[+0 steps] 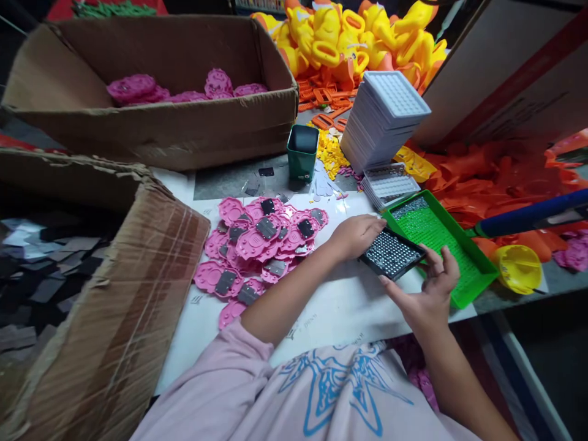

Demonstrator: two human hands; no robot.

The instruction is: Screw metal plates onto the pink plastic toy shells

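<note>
A small black tray [394, 252] filled with rows of tiny shiny metal pieces is held between my two hands. My left hand [358, 236] grips its left end, the fingertips partly hidden at the far edge. Around the near right corner, my right hand [427, 288] has its thumb on the near edge and a finger on the right edge, other fingers raised. Just beyond lies a green tray [475, 278], its ridged floor carrying more tiny metal pieces at the far end. Pink plastic shells [257, 242] with dark and grey plates lie piled left of my left hand.
Cardboard boxes [184, 131] stand at the left, one holding pink parts. A dark green cup [303, 153], a tall stack of white trays [383, 119] and a yellow round container [519, 269] surround the work area. Yellow toy bodies [340, 37] are heaped behind. A blue handle [537, 212] juts in from the right.
</note>
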